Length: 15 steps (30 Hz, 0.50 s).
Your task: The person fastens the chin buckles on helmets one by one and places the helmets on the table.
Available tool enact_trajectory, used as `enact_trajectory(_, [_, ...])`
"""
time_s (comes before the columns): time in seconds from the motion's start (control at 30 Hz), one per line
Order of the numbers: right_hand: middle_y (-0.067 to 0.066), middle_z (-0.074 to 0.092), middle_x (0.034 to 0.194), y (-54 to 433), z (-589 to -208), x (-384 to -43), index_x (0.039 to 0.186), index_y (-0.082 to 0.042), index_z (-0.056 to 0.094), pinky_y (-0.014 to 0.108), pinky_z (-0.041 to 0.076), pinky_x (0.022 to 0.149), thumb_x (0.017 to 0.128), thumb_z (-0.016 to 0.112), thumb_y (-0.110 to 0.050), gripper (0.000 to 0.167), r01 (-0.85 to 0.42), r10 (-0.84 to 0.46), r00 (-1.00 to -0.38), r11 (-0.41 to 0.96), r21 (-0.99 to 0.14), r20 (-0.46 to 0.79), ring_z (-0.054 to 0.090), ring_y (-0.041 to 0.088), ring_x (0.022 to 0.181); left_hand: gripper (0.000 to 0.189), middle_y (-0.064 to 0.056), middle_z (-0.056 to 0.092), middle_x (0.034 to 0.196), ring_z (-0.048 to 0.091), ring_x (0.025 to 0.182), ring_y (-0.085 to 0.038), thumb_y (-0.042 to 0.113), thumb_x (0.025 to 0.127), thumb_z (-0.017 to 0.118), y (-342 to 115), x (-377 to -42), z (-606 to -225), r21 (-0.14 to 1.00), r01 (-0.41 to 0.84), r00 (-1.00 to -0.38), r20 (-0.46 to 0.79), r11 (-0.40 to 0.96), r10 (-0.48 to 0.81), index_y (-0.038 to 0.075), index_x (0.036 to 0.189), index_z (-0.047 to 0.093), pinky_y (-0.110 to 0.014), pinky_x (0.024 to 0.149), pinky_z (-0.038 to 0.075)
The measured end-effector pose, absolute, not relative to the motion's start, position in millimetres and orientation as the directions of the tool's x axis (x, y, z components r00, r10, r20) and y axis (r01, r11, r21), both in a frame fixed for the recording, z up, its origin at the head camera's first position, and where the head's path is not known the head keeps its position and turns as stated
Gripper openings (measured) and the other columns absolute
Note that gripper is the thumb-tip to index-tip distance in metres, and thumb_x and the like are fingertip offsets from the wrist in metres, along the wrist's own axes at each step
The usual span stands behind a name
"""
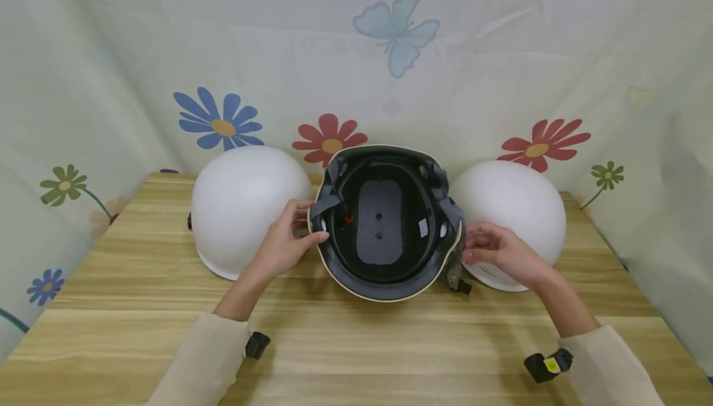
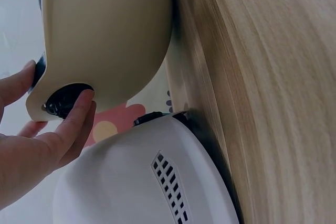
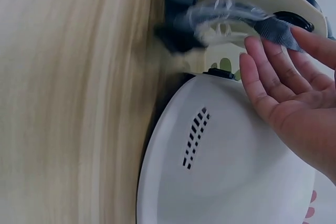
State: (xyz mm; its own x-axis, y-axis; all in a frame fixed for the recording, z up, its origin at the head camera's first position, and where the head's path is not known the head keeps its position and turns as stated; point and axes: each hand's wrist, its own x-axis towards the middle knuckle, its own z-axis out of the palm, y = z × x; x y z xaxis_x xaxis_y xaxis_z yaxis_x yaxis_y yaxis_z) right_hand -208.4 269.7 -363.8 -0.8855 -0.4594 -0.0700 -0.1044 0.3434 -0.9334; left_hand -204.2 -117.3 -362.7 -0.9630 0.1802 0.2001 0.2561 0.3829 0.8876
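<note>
An upturned cream helmet (image 1: 384,291) shows its black lining and grey padded centre in the head view. My left hand (image 1: 286,242) grips its left side, thumb over the rim and fingers outside by a black round fitting (image 2: 65,99). At the helmet's right side, my right hand (image 1: 504,254) has its fingers loosely bent beside a grey chin strap (image 3: 278,32). The strap hangs outside the shell, touching or very near the thumb and fingertips. Its black buckle (image 3: 178,19), partly wrapped in clear plastic, is blurred. The helmet's far outer side is hidden.
White helmets stand dome-up on either side: one at the left (image 1: 247,202), another at the right (image 1: 515,202), close behind my right hand. All rest on a wood-grain table (image 1: 356,356). A flower-printed curtain (image 1: 278,53) hangs behind and along both sides.
</note>
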Motion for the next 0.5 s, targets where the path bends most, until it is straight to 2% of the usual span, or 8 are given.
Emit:
enact_trajectory(0.3, [0.019,0.060,0.090,272.2,-367.9,-205.6,0.100,0.009,0.054,0.029,0.051,0.075,0.085,0.062,-0.004,0.021,-0.118,-0.488,-0.870,0.355,-0.927,-0.076,0.059,0.030,0.083,0.054,-0.023,0.051,0.121,0.054,0.107,-0.036,0.008,0.080,0.070,-117.3,-204.5,-363.3,0.890,0.243,-0.966,0.188,0.385,0.176,0.003,0.126,0.041,-0.045,0.088,0.045])
enact_trajectory(0.5, [0.018,0.061,0.090,272.7,-369.2,-205.3,0.099,0.010,0.052,0.027,0.051,0.075,0.086,0.060,-0.002,0.019,-0.134,-0.501,-0.864,0.332,-0.934,-0.054,0.061,0.026,0.083,0.053,-0.025,0.051,0.120,0.054,0.105,-0.037,0.008,0.081,0.070,-117.8,-204.4,-364.0,0.890,0.261,-0.961,0.205,0.374,0.184,0.001,0.125,0.041,-0.047,0.088,0.044])
